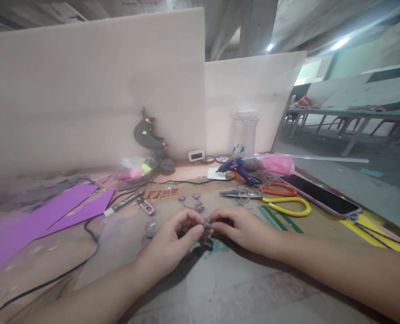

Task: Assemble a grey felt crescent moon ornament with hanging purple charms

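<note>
My left hand (179, 238) and my right hand (242, 227) meet over the middle of the board, fingertips pinched. Between them is a small grey piece (206, 226), too small and blurred to name; a bit of it hangs below the fingers. Just beyond lie several small purple pieces with dark edges (198, 207), a few of them heart-like. Pale round translucent pieces (150, 227) rest beside my left hand. To the right of the fingertips are scissors with red and yellow handles (289, 206), their blades pointing left.
A blue glue gun (238, 171) stands behind the scissors, near grey yarn (254, 165) and a clear jar (244, 132). A phone (321, 194) lies at right. Purple sheets (44, 216), a cutter knife (124, 203) and a black cable (44, 283) occupy the left. A dark crescent ornament (146, 132) stands behind.
</note>
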`<state>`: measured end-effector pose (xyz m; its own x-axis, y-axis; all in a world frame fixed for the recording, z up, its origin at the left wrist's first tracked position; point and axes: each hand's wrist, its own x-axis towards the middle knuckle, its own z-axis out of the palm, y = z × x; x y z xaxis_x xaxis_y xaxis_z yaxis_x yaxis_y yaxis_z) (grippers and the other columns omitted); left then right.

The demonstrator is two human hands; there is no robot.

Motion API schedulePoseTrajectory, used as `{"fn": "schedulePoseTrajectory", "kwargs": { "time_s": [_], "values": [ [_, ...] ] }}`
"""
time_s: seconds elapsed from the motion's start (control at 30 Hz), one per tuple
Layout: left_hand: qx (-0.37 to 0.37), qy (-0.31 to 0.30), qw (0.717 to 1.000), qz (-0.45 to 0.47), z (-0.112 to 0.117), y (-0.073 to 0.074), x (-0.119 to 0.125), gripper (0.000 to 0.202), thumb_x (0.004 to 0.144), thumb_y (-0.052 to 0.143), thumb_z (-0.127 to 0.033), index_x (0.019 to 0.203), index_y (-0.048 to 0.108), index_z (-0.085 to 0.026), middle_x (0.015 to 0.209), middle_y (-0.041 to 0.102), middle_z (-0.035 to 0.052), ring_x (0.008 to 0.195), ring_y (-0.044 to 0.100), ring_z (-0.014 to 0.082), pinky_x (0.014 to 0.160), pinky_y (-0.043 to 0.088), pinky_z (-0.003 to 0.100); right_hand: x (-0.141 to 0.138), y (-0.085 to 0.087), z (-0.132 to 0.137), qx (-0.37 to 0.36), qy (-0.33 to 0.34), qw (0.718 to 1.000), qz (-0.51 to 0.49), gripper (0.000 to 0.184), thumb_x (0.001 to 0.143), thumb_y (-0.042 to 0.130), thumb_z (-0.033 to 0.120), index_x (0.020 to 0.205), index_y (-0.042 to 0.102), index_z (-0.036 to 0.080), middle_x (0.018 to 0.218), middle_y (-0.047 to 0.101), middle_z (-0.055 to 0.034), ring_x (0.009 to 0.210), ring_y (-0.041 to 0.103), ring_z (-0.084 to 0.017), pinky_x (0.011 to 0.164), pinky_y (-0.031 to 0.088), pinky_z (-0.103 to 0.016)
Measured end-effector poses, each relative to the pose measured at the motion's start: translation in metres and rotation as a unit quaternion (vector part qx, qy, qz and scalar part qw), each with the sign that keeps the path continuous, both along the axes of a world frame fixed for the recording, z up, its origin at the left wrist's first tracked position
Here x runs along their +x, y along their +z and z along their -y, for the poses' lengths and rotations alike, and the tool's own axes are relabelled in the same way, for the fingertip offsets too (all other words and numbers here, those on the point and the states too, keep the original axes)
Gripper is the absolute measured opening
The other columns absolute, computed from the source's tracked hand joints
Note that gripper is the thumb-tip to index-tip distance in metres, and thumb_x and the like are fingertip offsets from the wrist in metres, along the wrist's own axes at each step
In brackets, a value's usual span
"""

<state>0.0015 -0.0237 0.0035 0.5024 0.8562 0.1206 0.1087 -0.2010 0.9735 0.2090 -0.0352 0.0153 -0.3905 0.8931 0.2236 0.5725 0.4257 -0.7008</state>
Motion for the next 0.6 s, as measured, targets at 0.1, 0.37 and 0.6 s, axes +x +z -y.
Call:
{"fn": "schedulePoseTrajectory", "kwargs": {
  "time_s": [0.1,0.37,0.6],
  "values": [
    [-0.008,-0.017,1.000,-0.003,0.0004,0.0012,-0.0001,0.018,0.088,0.061,-0.035,0.088,0.057,-0.017,0.080,0.068,0.0038,0.078,0.064,0.0173,0.074,0.048,0.030,0.0013,0.0030,-0.0015,0.006,-0.018,1.000,-0.010,0.021,0.089,0.053,0.021,0.089,0.074,0.019,0.081,0.073,-0.0027,0.075,0.064,-0.016,0.072,0.048,-0.025],
    [-0.022,-0.037,0.999,-0.022,-0.0023,-0.0010,0.0024,0.026,0.092,0.056,-0.040,0.095,0.062,-0.015,0.077,0.069,0.0048,0.073,0.065,0.0176,0.072,0.050,0.031,0.0070,0.0030,0.0014,0.057,-0.057,0.994,-0.072,0.029,0.093,0.045,0.025,0.100,0.072,0.020,0.065,0.060,0.0014,0.061,0.056,-0.013,0.059,0.044,-0.023],
    [-0.004,-0.031,0.998,-0.057,0.0006,0.0005,0.0012,0.027,0.094,0.053,-0.038,0.107,0.063,-0.016,0.086,0.073,0.0071,0.084,0.069,0.0202,0.078,0.051,0.032,0.0070,0.0013,0.0041,0.071,-0.073,0.989,-0.108,0.020,0.094,0.046,0.026,0.100,0.064,0.020,0.071,0.064,0.0007,0.065,0.060,-0.013,0.064,0.047,-0.024]
  ]
}}
